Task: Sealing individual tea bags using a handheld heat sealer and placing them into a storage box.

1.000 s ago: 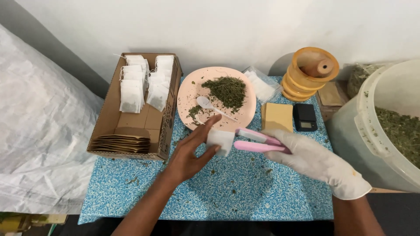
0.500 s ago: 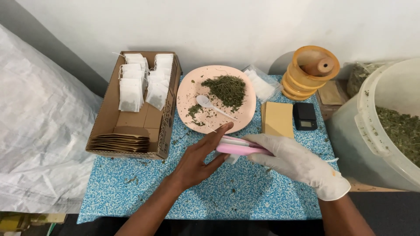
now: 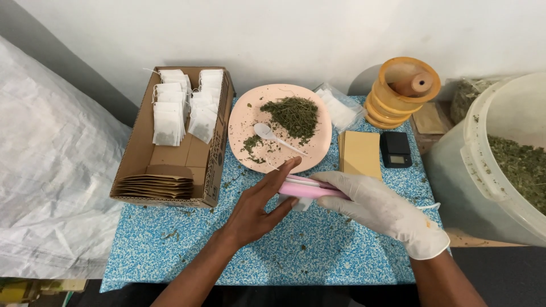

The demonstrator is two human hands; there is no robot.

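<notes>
- Near the middle of the worktop (image 3: 170,244), just in front of the pink plate (image 3: 242,122), a slim pink sealing tool (image 3: 310,190) is held level, its long axis running left to right.
- Two pale pink bars are seen on the sealing tool, closed together on a small white sachet (image 3: 296,203), of which only a corner shows below the bars.
- The gloved right hand (image 3: 378,206) is wrapped around the right end of the sealing tool, its fingers closed on the handle.
- The bare left hand (image 3: 259,202) is laid flat against the left end of the sealing tool, fingers straight and together, thumb beneath near the sachet; whether the sachet is pinched cannot be told.
- On the pink plate a heap of dried green herb (image 3: 294,113) and a white spoon (image 3: 273,136) are seen, with loose crumbs beside them.
- At the far left corner a cardboard box (image 3: 142,153) is placed, with filled white sachets (image 3: 182,105) stacked at its far end and flat brown envelopes (image 3: 154,185) at its near end.
- Right of the plate, a tan pad (image 3: 360,152) and a small black scale (image 3: 395,149) are set side by side.
- At the far right corner a stack of orange rolls (image 3: 401,91) is stood, and beyond the right edge a large white bucket (image 3: 483,170) holding more herb is seen.
</notes>
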